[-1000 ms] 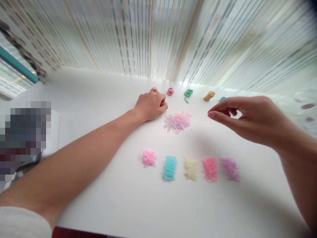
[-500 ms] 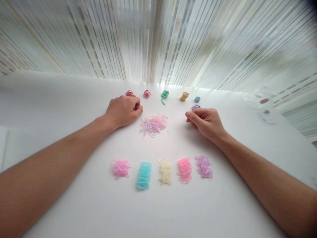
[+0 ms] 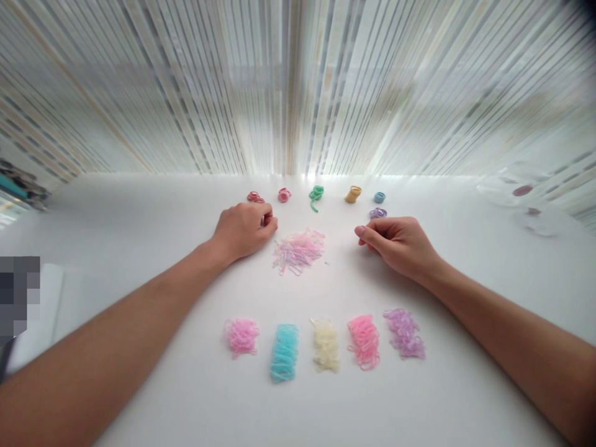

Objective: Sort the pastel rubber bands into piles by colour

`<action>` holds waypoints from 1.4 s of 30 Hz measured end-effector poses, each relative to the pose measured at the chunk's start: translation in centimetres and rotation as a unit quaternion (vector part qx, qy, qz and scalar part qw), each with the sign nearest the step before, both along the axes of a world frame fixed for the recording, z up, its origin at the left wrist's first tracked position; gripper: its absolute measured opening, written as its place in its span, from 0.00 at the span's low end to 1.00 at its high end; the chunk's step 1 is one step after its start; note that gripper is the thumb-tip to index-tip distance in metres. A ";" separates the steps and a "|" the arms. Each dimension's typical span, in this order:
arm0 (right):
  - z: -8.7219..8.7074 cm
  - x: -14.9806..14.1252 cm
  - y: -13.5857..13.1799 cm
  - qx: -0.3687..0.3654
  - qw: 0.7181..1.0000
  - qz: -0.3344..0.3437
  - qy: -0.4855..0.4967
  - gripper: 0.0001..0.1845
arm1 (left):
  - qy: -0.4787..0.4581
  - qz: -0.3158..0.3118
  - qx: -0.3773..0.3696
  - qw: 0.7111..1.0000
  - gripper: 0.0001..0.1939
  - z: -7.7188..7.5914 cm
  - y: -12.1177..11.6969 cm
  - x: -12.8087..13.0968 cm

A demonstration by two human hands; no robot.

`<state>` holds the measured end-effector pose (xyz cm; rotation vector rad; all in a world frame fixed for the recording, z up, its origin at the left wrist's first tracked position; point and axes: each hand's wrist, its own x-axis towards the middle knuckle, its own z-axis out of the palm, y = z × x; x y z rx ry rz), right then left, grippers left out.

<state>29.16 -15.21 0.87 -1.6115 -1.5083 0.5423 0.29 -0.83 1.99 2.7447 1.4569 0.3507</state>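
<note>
A mixed pile of tiny pastel elastic bands (image 3: pixel 298 249) lies in the middle of the white table (image 3: pixel 139 223). My left hand (image 3: pixel 244 230) rests curled on the table just left of the pile; what its fingers hold is hidden. My right hand (image 3: pixel 398 244) rests right of the pile with fingers curled in and thumb against the index finger. Nearer me lies a row of sorted heaps: light pink (image 3: pixel 241 336), turquoise (image 3: pixel 284 352), cream (image 3: pixel 325 345), pink (image 3: pixel 364 341), lilac (image 3: pixel 405 333).
Along the far edge sit small bundles of thicker bands: red (image 3: pixel 254 197), pink (image 3: pixel 284 195), green (image 3: pixel 316 194), yellow (image 3: pixel 352 194), blue (image 3: pixel 379 197), purple (image 3: pixel 377 213). A clear container (image 3: pixel 516 186) stands far right. A striped curtain hangs behind.
My right hand came down from the air onto the table beside the pile. The camera view swung right, then tilted down. My left hand stayed put.
</note>
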 end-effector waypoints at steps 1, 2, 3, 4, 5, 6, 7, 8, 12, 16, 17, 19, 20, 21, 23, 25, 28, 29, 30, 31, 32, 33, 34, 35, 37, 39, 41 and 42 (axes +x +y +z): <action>0.0 0.0 0.0 -0.002 1.000 -0.002 -0.003 0.25 | 0.000 0.000 0.000 1.000 0.14 0.0 0.0 0.0; -0.1 0.0 0.0 -0.004 1.000 -0.003 -0.007 0.25 | -0.001 -0.001 -0.001 1.000 0.14 0.0 0.0 0.0; -0.1 0.0 0.0 -0.006 1.000 -0.004 -0.010 0.25 | -0.002 -0.002 -0.001 1.000 0.14 -0.1 0.0 0.0; -0.1 0.0 0.0 -0.008 1.000 -0.005 -0.013 0.25 | -0.003 -0.003 -0.002 1.000 0.14 -0.1 0.0 0.0; -0.1 0.0 0.0 -0.009 1.000 -0.005 -0.016 0.25 | -0.004 -0.003 -0.003 1.000 0.14 -0.1 0.0 0.0; -0.1 0.0 0.0 -0.010 1.000 -0.005 -0.019 0.25 | -0.004 -0.003 -0.004 1.000 0.14 -0.1 0.0 0.0; 0.0 0.1 0.0 -0.011 1.000 -0.005 -0.021 0.25 | -0.005 -0.002 -0.005 1.000 0.14 -0.1 0.0 0.0; 0.0 0.1 0.0 -0.011 1.000 -0.004 -0.022 0.25 | -0.005 -0.002 -0.005 1.000 0.14 -0.1 0.0 0.0; -0.1 0.1 -0.1 -0.010 1.000 -0.002 -0.025 0.25 | -0.007 -0.003 -0.005 1.000 0.14 -0.1 -0.1 0.1; -0.1 0.1 -0.1 -0.009 0.999 -0.003 -0.033 0.25 | -0.008 -0.003 -0.004 1.000 0.14 -0.1 -0.1 0.1; -0.1 0.2 -0.1 -0.009 0.999 -0.002 -0.035 0.25 | -0.009 -0.002 -0.004 1.000 0.13 -0.1 -0.1 0.1; -0.1 0.2 -0.1 -0.009 0.999 0.000 -0.039 0.26 | -0.009 -0.002 -0.008 1.000 0.13 -0.1 -0.1 0.1; -0.1 0.2 -0.1 -0.009 0.999 0.001 -0.040 0.26 | -0.008 -0.002 -0.009 1.000 0.13 -0.1 -0.1 0.1; -0.1 0.2 -0.1 -0.008 0.999 0.001 -0.041 0.26 | -0.006 -0.002 -0.009 1.000 0.13 -0.1 -0.1 0.1; -0.1 0.2 -0.2 -0.006 0.999 0.001 -0.042 0.26 | -0.003 -0.002 -0.009 1.000 0.14 -0.1 -0.1 0.1; -0.1 0.2 -0.2 -0.008 0.999 0.003 -0.041 0.26 | -0.002 -0.002 -0.008 1.000 0.14 -0.1 0.0 0.1; -0.1 0.2 -0.1 -0.011 0.999 0.004 -0.039 0.27 | -0.002 -0.003 -0.005 1.000 0.14 -0.1 0.0 0.0; -0.1 0.1 -0.1 -0.011 0.999 0.003 -0.039 0.27 | -0.002 -0.004 -0.005 1.000 0.14 -0.1 0.0 0.0; -0.1 0.1 -0.1 -0.010 0.999 0.003 -0.039 0.27 | -0.002 -0.004 -0.005 1.000 0.14 0.0 -0.1 0.0; -0.1 0.1 -0.1 -0.009 0.999 0.003 -0.039 0.27 | -0.001 -0.004 -0.006 1.000 0.14 0.0 -0.1 0.0; 0.0 0.1 -0.1 -0.008 0.999 0.004 -0.040 0.28 | -0.002 -0.004 -0.006 1.000 0.14 0.1 -0.1 0.1; 0.0 0.0 -0.1 -0.007 0.999 0.006 -0.039 0.28 | -0.002 -0.004 -0.007 1.000 0.14 0.2 -0.2 0.1; 0.1 0.0 -0.1 -0.007 0.999 0.008 -0.038 0.28 | -0.003 -0.003 -0.008 1.000 0.14 0.2 -0.2 0.1; 0.1 0.0 -0.1 -0.007 0.999 0.010 -0.037 0.28 | -0.004 -0.003 -0.009 1.000 0.14 0.2 -0.2 0.1; 0.2 0.0 -0.1 -0.005 0.999 0.012 -0.036 0.28 | -0.004 -0.002 -0.009 1.000 0.14 0.3 -0.2 0.1; 0.2 0.0 -0.1 -0.003 0.999 0.013 -0.039 0.28 | -0.004 -0.002 -0.006 1.000 0.14 0.2 -0.2 0.1; 0.1 0.0 -0.1 0.001 0.999 0.013 -0.042 0.28 | -0.003 -0.003 -0.003 1.000 0.14 0.2 -0.2 0.1; 0.1 0.1 -0.1 0.001 0.999 0.013 -0.044 0.28 | -0.003 -0.003 -0.003 1.000 0.14 0.2 -0.2 0.0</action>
